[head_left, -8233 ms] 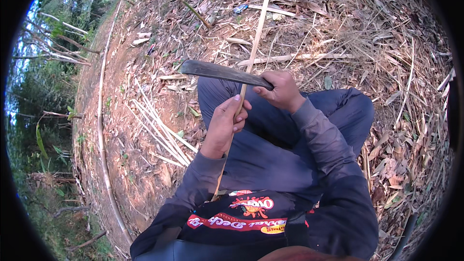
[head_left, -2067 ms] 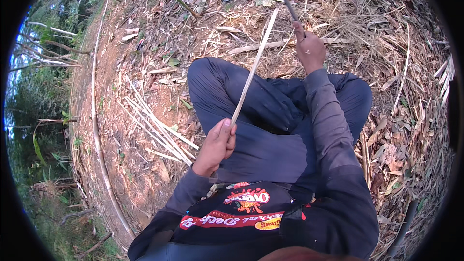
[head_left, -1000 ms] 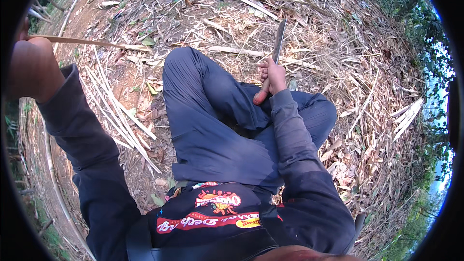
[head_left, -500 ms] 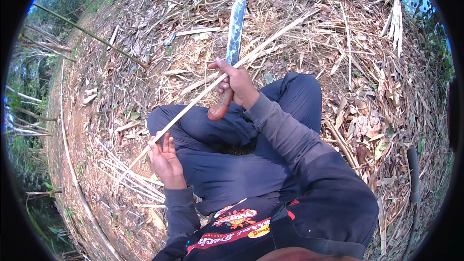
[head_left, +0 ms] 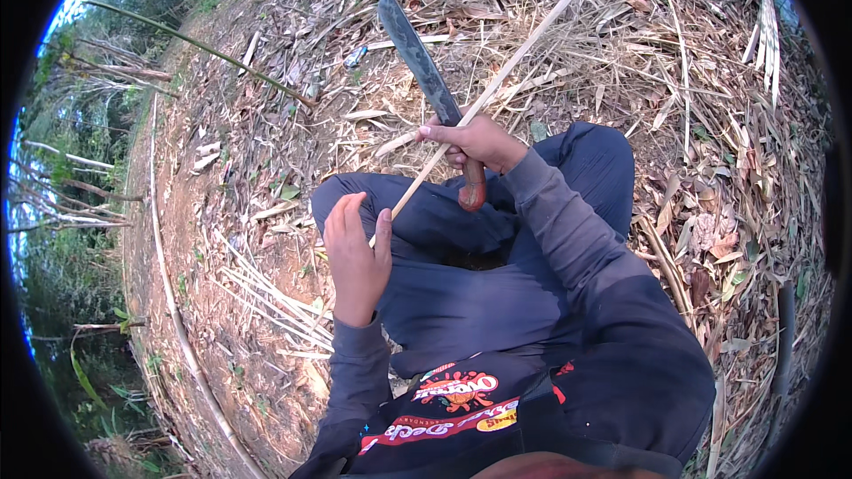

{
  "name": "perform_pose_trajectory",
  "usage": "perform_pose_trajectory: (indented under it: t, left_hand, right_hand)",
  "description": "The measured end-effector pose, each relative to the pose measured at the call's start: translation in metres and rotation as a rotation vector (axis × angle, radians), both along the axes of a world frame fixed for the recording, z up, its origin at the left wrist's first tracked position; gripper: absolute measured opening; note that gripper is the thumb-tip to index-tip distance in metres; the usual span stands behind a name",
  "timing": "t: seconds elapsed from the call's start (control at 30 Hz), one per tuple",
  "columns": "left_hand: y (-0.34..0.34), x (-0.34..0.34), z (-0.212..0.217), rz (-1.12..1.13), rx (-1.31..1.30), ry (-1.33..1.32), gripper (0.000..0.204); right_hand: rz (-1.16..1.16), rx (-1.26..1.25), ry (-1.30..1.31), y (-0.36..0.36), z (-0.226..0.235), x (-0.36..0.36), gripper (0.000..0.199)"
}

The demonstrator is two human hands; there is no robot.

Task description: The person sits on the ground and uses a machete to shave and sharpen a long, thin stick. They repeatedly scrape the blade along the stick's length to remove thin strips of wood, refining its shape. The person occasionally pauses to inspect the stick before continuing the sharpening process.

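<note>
In the head view, a machete point(head_left: 432, 93) was gripped by the right hand point(head_left: 475, 144), fingers wrapped tight around its reddish handle, the blade rising beyond the knuckles. A thin bamboo strip point(head_left: 497, 80) crossed just beside that blade. Its near end was pinched between thumb and fingers of the left hand point(head_left: 355, 257), over the dark trousers point(head_left: 461, 293).

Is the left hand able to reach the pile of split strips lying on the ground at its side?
Probably yes: the left hand holds only the stick's near end, and nothing lies between it and the strips.
</note>
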State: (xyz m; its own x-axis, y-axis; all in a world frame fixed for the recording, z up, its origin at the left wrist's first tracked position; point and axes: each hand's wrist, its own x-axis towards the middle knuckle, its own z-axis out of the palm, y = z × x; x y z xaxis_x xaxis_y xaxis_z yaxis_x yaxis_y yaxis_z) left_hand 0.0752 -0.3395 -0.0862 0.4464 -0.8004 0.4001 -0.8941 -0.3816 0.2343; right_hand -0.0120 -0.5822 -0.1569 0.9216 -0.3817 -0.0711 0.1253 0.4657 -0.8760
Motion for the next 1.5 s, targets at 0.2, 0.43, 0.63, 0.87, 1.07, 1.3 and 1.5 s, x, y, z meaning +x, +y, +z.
perform_pose_trajectory:
  t: [0.2, 0.43, 0.63, 0.87, 1.07, 1.3, 1.5]
  left_hand:
    - [0.012, -0.009, -0.011, -0.085, 0.264, 1.311, 0.029]
    - [0.003, -0.007, -0.012, 0.062, -0.107, 1.414, 0.027]
    - [-0.018, 0.007, 0.003, 0.137, -0.277, 1.587, 0.027]
    - [-0.027, -0.018, 0.003, 0.230, -0.333, 1.493, 0.017]
    - [-0.009, -0.029, 0.000, 0.119, -0.222, 1.537, 0.021]
    - [-0.014, -0.020, -0.002, 0.116, -0.257, 1.632, 0.022]
    - [0.004, -0.018, 0.001, 0.115, -0.223, 1.694, 0.022]
  right_hand:
    - [0.013, -0.185, 0.000, 0.009, 0.008, -0.002, 0.051]
    - [-0.488, 0.121, 0.213, 0.004, -0.030, 0.026, 0.090]
    - [-0.656, -0.599, -0.029, 0.028, -0.022, 0.018, 0.067]
    - [-0.603, -1.325, -0.198, 0.082, 0.005, 0.011, 0.066]
    - [-0.661, -1.391, -0.069, 0.053, -0.008, 0.012, 0.067]
    - [-0.599, -1.276, -0.124, 0.064, -0.021, 0.016, 0.060]
    - [-0.750, -1.461, -0.175, 0.045, -0.026, 0.027, 0.064]
